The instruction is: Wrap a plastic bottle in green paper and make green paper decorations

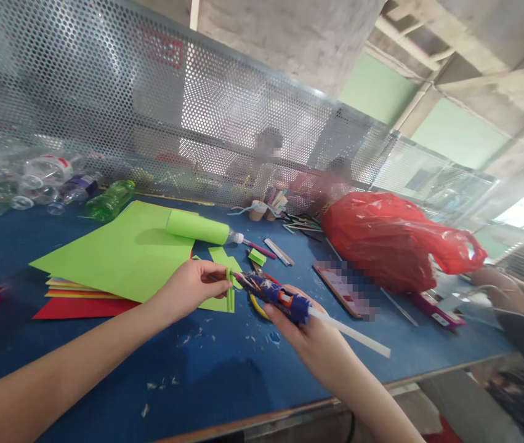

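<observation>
My left hand (pixel 199 284) pinches a small folded strip of green paper (pixel 229 290), held upright above the table. My right hand (pixel 305 329) is wrapped round a blue glue gun (pixel 289 303) with a long white glue stick (pixel 356 335) coming out of its back. The gun's tip is at the green strip; whether they touch is unclear. Left of them lies a stack of coloured paper with a green sheet (pixel 127 246) on top. A bottle wrapped in green paper (pixel 199 227) rests on the stack. Yellow-handled scissors (pixel 258 307) lie partly hidden beneath the gun.
Clear plastic bottles (pixel 44 175) and a green bottle (pixel 111 201) stand or lie at the back left. A red plastic bag (pixel 382 237) and a phone (pixel 342 288) are on the right. Behind is a perforated metal screen (pixel 225 111). Another person's arm (pixel 506 286) is at the far right.
</observation>
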`<state>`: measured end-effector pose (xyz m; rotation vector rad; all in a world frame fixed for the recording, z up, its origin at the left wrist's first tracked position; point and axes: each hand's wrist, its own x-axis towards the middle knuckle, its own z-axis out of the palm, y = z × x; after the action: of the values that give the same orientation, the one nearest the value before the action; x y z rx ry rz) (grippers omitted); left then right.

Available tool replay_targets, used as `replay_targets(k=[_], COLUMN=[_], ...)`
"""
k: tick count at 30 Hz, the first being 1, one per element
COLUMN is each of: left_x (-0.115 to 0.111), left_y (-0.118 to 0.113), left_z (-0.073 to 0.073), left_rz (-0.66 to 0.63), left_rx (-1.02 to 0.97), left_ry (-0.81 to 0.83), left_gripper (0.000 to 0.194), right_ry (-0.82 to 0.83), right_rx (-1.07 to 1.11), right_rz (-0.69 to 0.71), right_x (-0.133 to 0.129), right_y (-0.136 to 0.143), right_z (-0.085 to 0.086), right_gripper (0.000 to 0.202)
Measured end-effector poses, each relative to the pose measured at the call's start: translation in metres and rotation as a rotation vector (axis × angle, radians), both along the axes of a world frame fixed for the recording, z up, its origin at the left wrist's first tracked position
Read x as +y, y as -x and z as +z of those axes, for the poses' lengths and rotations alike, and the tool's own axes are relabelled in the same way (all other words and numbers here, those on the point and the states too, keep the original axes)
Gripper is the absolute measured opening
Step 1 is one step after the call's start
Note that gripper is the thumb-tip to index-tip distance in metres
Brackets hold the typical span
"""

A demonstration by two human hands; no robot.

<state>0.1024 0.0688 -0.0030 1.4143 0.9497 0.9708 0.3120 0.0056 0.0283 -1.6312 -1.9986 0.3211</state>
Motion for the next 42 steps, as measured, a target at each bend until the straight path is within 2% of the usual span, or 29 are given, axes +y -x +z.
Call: replay_targets(k=[5, 15, 25, 35, 42], left_x=[0.000, 0.003, 0.002, 0.003, 0.001], left_y=[-0.001, 0.002, 0.000, 0.001, 0.000], left_z=[0.000, -0.003, -0.003, -0.004, -0.003], left_rz=[0.018, -0.013, 0.001, -0.015, -0.004], left_rx=[-0.016, 0.010, -0.018, -0.027, -0.046], left_ry=[0.034, -0.008, 0.030, 0.017, 0.040], left_gripper=[0.017, 0.015, 0.012, 0.016, 0.019], right_ry=[-0.090, -0.120, -0.118, -0.106, -0.078], right_rx=[-0.012, -0.014, -0.083, -0.084, -0.114], right_rz=[0.015, 0.061, 0.088, 0.093, 0.092], right_x=[0.003, -0.002, 0.003, -0.001, 0.006], right_y=[0.001, 0.000, 0.005, 0.003, 0.004], right_z=[0.000, -0.002, 0.008, 0.004, 0.008], right_gripper=[0.042, 0.034, 0.033, 0.030, 0.035])
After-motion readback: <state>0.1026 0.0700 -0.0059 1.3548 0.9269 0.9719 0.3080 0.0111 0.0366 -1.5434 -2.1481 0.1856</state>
